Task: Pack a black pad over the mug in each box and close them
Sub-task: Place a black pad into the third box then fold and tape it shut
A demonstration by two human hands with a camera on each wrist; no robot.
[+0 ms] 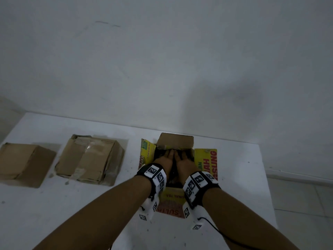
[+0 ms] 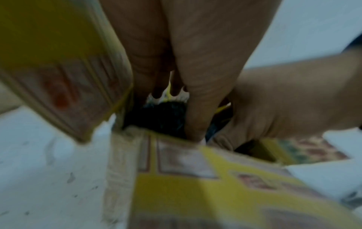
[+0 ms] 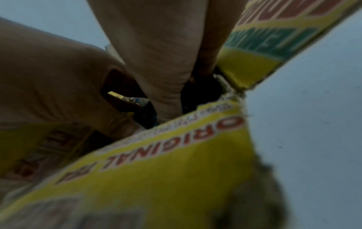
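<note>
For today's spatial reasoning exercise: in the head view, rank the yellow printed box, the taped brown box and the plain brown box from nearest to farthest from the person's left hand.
1. Yellow printed box: the left hand is inside it.
2. Taped brown box: to the left, mid-table.
3. Plain brown box: far left edge.

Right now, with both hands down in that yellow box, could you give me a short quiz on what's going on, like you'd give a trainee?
1. True or false: the yellow box has its flaps folded shut.
2. Multiple choice: the left hand and right hand are pressing on A) a black pad, B) a brown box's lid, C) the bare table.
3. How many plain brown boxes, such as this brown box, sit to the person's left?

Key: 1 false, the flaps stand open; 2 A; 3 two, both closed.
</note>
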